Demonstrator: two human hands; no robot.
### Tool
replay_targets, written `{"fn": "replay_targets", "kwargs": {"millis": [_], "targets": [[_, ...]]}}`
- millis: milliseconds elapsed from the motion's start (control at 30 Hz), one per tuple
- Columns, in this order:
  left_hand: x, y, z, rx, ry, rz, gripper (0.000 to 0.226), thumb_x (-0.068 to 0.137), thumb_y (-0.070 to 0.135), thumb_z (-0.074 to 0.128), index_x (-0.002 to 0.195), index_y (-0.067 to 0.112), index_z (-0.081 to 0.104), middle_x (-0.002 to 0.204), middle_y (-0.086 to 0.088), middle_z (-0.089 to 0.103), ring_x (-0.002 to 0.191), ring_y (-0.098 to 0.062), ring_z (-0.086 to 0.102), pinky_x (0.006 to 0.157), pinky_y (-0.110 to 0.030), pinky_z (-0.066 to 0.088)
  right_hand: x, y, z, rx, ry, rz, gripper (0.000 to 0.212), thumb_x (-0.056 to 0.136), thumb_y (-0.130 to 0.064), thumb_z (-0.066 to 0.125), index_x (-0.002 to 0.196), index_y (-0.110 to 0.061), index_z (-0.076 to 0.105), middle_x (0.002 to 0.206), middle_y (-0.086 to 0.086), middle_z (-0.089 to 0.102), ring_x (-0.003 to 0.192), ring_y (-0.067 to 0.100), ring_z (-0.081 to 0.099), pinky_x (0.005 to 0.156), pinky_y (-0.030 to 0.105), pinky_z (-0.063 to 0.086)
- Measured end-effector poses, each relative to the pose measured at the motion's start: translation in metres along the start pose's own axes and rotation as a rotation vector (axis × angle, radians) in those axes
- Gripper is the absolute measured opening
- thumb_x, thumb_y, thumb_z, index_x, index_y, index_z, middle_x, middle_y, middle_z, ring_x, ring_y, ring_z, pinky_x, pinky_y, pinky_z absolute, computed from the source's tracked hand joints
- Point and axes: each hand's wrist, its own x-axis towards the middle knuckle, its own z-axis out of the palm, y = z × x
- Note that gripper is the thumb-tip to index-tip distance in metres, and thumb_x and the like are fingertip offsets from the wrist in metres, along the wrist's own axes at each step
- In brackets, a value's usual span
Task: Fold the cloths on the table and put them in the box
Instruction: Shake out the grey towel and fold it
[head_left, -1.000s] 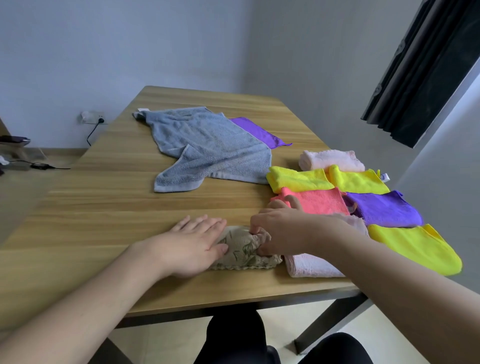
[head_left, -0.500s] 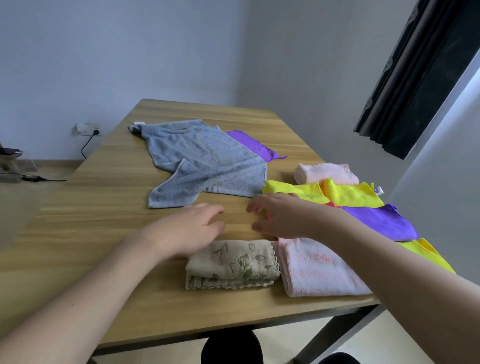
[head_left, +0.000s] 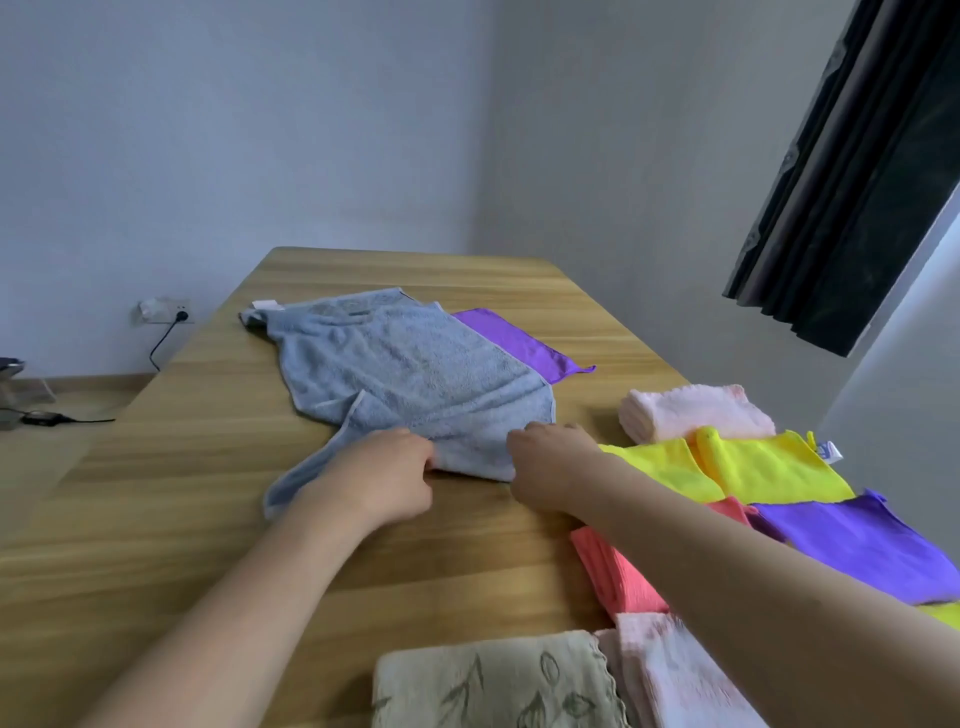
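both hands (head_left: 382, 475) (head_left: 550, 475) grip blue towel (head_left: 410, 374) near edge, mid-table (head_left: 415, 561)

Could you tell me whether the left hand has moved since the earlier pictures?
Yes. The left hand moved away from the beige leaf-print cloth, farther up the table, to the blue towel's near edge.

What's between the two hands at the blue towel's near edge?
Head view: only a stretch of the large blue terry towel; the left hand and right hand grip its near edge.
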Motion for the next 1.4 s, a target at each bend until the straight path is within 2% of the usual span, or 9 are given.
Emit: {"fn": "replay_targets", "kwargs": {"millis": [267,567,700,800,867,967,1067,1233,1400], "targets": [[0.033,-0.019,0.012,0.263,0.074,-0.261,0.048,0.086,0.021,0.047,0.132,0.014,0.035,0.138,-0.008,0.043,0.126,-0.028,0.041,0.094,-0.038,0.043,0.030,0.007,0.007,-0.138,0.033,-0.019,0.026,0.093,-0.014,0.044,0.115,-0.016,0.057,0.122,0.004,0.059,0.111,0.024,0.059,0.080,0.030,0.037],[0.034,-0.026,0.001,0.206,0.168,-0.400,0.032,0.092,0.015,0.045,0.124,0.014,0.050,0.119,-0.006,0.059,0.107,-0.023,0.058,0.072,-0.032,0.046,0.039,0.019,-0.030,0.432,0.277,0.184,0.024,0.098,-0.018,0.032,0.110,-0.005,0.048,0.094,0.011,0.051,0.083,0.025,0.046,0.073,0.033,0.039],[0.028,-0.021,-0.063,-0.118,0.357,-0.351,0.026,0.096,0.025,0.038,0.111,0.012,0.054,0.111,-0.013,0.063,0.098,-0.031,0.061,0.067,-0.030,0.039,0.034,0.020,-0.073,0.639,0.435,0.171,0.014,0.093,-0.024,0.039,0.095,-0.010,0.040,0.087,0.010,0.056,0.077,0.031,0.049,0.060,0.035,0.033],[0.026,-0.007,-0.126,-0.536,0.504,-0.176,0.016,0.088,0.021,0.036,0.081,0.013,0.049,0.065,-0.012,0.060,0.058,-0.026,0.055,0.052,-0.028,0.038,0.031,0.030,-0.113,0.788,0.544,0.169,0.011,0.098,-0.020,0.037,0.087,-0.017,0.035,0.097,0.014,0.050,0.083,0.030,0.049,0.069,0.032,0.038],[0.025,0.010,-0.166,-0.924,0.514,-0.082,0.010,0.087,0.014,0.037,0.085,0.017,0.046,0.039,-0.005,0.051,0.037,-0.019,0.047,0.040,-0.021,0.039,0.033,0.041,-0.139,1.048,0.584,0.262,0.009,0.096,-0.023,0.035,0.096,-0.015,0.035,0.102,0.015,0.049,0.095,0.034,0.056,0.083,0.040,0.048],[0.020,0.038,-0.228,-1.302,0.454,0.023,0.036,0.090,0.002,0.037,0.116,0.025,0.049,0.061,-0.005,0.056,0.041,-0.014,0.052,0.039,-0.021,0.044,0.030,0.059,-0.186,1.381,0.540,0.355,0.014,0.089,-0.023,0.037,0.090,-0.011,0.044,0.079,0.009,0.045,0.069,0.023,0.052,0.064,0.030,0.047],[0.020,0.055,-0.273,-1.427,0.396,0.147,0.029,0.091,0.000,0.035,0.104,0.009,0.059,0.074,-0.011,0.057,0.045,-0.017,0.062,0.045,-0.030,0.055,0.017,0.078,-0.230,1.446,0.524,0.264,0.019,0.091,-0.009,0.051,0.072,-0.012,0.050,0.064,0.006,0.036,0.051,0.016,0.033,0.046,0.021,0.030],[0.025,0.067,-0.328,-1.273,0.436,0.242,0.029,0.086,-0.003,0.031,0.101,0.001,0.055,0.085,-0.020,0.067,0.076,-0.034,0.068,0.079,-0.045,0.056,-0.011,0.103,-0.291,1.480,0.600,0.147,0.012,0.095,-0.013,0.057,0.087,-0.008,0.065,0.070,0.008,0.053,0.054,0.015,0.047,0.046,0.019,0.046],[0.024,0.075,-0.362,-0.850,0.605,0.345,0.018,0.089,0.005,0.043,0.080,0.006,0.059,0.074,-0.014,0.073,0.070,-0.028,0.070,0.072,-0.041,0.057,-0.025,0.111,-0.324,1.546,0.530,0.073,0.032,0.093,0.009,0.037,0.089,-0.018,0.054,0.074,0.007,0.056,0.064,0.017,0.053,0.059,0.028,0.048]]}}
